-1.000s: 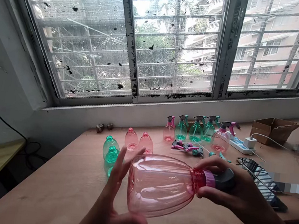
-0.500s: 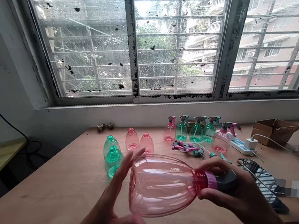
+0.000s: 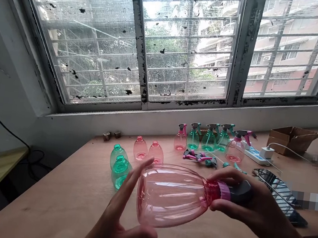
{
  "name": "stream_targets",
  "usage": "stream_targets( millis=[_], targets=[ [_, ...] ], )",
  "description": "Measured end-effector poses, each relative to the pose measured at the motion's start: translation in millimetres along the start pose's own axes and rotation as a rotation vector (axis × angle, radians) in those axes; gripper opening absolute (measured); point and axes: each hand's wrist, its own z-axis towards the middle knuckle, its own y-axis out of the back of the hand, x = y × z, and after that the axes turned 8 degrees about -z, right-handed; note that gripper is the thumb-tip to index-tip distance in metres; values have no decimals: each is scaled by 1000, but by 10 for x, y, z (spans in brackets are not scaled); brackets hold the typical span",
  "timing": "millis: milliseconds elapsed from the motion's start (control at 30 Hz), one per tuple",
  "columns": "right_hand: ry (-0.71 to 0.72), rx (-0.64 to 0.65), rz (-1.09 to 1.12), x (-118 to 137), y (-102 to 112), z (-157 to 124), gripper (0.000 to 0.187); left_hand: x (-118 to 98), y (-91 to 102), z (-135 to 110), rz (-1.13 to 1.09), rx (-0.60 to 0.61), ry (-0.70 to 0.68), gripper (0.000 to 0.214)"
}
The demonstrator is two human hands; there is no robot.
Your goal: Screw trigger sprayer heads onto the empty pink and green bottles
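A clear pink spray bottle (image 3: 171,197) lies sideways in front of me, base to the left, with a pink collar and dark grey sprayer head (image 3: 241,193) at its neck. My right hand (image 3: 255,208) is closed around the neck end, thumb and index finger at the collar. Around the base, my left hand (image 3: 121,211) is open, fingers above and thumb below. A gap shows between palm and base; whether the fingertips touch the plastic, I cannot tell. Behind the base stand open green bottles (image 3: 120,170) and open pink bottles (image 3: 140,149).
Several bottles with sprayers, including a green one (image 3: 209,140), line the back. Loose sprayer heads (image 3: 199,156) lie before them. To the right are a power strip (image 3: 256,155), a cardboard box (image 3: 291,141) and a dark reflective phone-like slab (image 3: 278,187).
My left thumb has shifted slightly off the bottle's lower edge, and the left fingers have moved a little. The bottle has turned slightly; my right hand stays at the neck.
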Motion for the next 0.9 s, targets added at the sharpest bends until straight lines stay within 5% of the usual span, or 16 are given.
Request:
stream_targets(
  millis=[200,367,567,800,900],
  targets=[
    [-31,-1,30,20,-1,-2,31,88,-12,-70,23,4,-42,91],
    [-8,-16,13,6,7,-5,31,46,-11,-38,-28,25,25,112],
    [-22,3,14,-9,13,-9,32,97,-4,-14,31,33,-45,86],
    [22,49,-17,-36,36,14,29,139,-3,-46,1,-1,28,115],
    [6,49,-2,-39,25,13,32,148,-5,-11,26,-1,-7,102]
  ],
)
